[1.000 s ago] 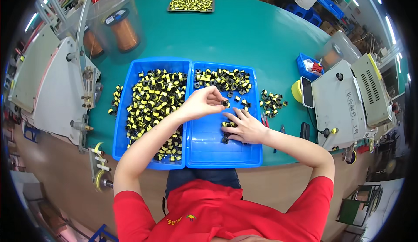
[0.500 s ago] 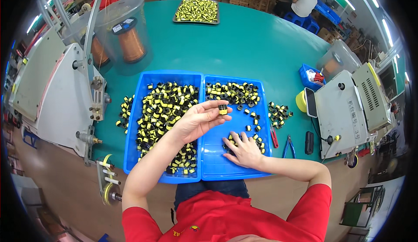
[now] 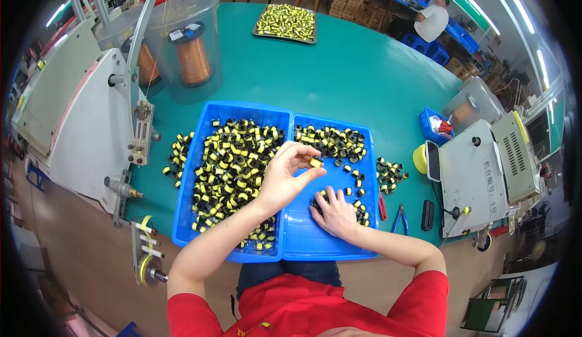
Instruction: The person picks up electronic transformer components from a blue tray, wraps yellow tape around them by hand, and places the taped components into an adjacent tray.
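Observation:
Between the thumb and fingers of my left hand (image 3: 291, 176) is a small transformer (image 3: 316, 162) with a black body and yellow tape wrap. It is held above the right blue tray (image 3: 303, 234), near the wall shared with the left tray. My right hand (image 3: 337, 217) lies low in the right tray, fingers apart over a small heap of the same transformers (image 3: 362, 215), partly covering them. Further back in this tray sits another group of transformers (image 3: 330, 141). The left blue tray (image 3: 197, 149) is heaped with many more (image 3: 236, 167).
Loose transformers (image 3: 391, 173) lie beside both trays. Red-handled pliers (image 3: 382, 207), blue-handled pliers (image 3: 400, 219) and a black case (image 3: 428, 215) are at right. Winding machines (image 3: 91, 124) flank the table, with copper wire spools (image 3: 193, 61) behind. A metal tray (image 3: 285, 23) of yellow parts stands far back.
The view has shifted slightly. My left hand has turned the held transformer, tilting it so its yellow side shows more. My right hand's fingers have drawn in a little over the heap.

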`<state>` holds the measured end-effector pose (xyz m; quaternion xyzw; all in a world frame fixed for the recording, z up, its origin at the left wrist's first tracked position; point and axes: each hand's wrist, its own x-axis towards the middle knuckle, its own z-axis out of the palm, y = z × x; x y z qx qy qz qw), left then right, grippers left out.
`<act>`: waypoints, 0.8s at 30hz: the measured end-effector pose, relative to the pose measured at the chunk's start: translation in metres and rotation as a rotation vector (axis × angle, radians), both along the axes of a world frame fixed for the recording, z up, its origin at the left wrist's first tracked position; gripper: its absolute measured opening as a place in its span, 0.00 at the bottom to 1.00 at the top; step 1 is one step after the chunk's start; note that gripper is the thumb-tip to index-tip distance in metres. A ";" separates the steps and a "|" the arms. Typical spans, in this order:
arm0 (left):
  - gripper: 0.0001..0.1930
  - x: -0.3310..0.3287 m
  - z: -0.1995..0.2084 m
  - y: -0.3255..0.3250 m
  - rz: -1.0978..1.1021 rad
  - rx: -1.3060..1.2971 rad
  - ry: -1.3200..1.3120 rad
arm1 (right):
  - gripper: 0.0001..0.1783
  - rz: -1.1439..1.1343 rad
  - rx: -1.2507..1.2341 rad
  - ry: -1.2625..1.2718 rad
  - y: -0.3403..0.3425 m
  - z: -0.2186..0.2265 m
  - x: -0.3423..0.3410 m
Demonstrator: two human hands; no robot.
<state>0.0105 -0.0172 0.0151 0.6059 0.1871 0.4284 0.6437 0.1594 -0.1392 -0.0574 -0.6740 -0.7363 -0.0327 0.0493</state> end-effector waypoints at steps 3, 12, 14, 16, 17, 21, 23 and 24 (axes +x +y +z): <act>0.14 -0.001 0.002 0.000 0.054 0.124 0.084 | 0.21 0.001 0.053 0.000 0.004 0.004 -0.008; 0.12 -0.027 0.010 0.047 0.630 0.540 0.406 | 0.16 0.038 0.328 0.066 0.042 -0.017 0.003; 0.12 -0.045 0.007 0.065 0.788 0.592 0.612 | 0.15 0.071 0.369 0.038 0.043 -0.018 0.001; 0.11 -0.059 0.000 0.077 0.853 0.607 0.842 | 0.15 0.073 0.353 0.019 0.041 -0.017 0.001; 0.10 -0.060 -0.003 0.079 0.845 0.587 0.848 | 0.15 0.076 0.341 -0.004 0.039 -0.016 0.001; 0.07 -0.045 -0.004 0.072 0.716 0.620 0.731 | 0.13 -0.064 0.267 0.111 0.046 -0.010 0.005; 0.06 -0.035 -0.009 0.062 0.653 0.722 0.663 | 0.13 -0.233 0.144 0.330 0.052 -0.001 0.004; 0.07 -0.031 -0.010 0.058 0.564 0.717 0.652 | 0.15 -0.329 0.079 0.405 0.055 0.007 0.003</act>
